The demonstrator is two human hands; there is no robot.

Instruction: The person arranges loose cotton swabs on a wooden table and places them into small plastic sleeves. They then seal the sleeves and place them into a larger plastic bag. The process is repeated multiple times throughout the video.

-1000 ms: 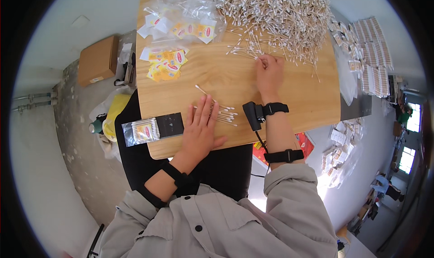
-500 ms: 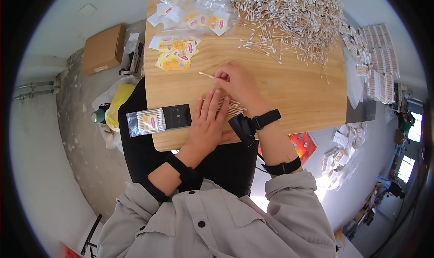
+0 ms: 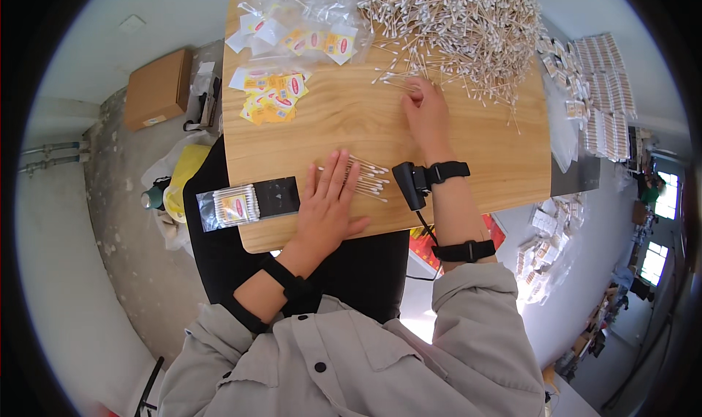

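Observation:
My left hand (image 3: 327,205) lies flat with its fingers stretched over a small fanned group of cotton swabs (image 3: 371,179); the swabs' other ends are hidden under it. My right hand (image 3: 428,117) is at the lower left edge of a big heap of loose cotton swabs (image 3: 457,22), its thumb and fingers curled together on a cotton swab (image 3: 398,86). Left of my left hand, a clear packet of cotton swabs (image 3: 235,205) with a yellow and white label rests partly on a flat black piece (image 3: 279,196) and overhangs the table edge.
Yellow printed labels (image 3: 272,99) lie in a pile at the table's (image 3: 322,132) left, below clear plastic bags (image 3: 311,11) holding more labels. Stacks of packed swabs (image 3: 603,95) stand beyond the right edge. A cardboard box (image 3: 157,88) sits on the floor to the left.
My right hand has moved away and to the right, from beside my left hand to the heap's edge. The small swab group is more uncovered. The view has shifted slightly.

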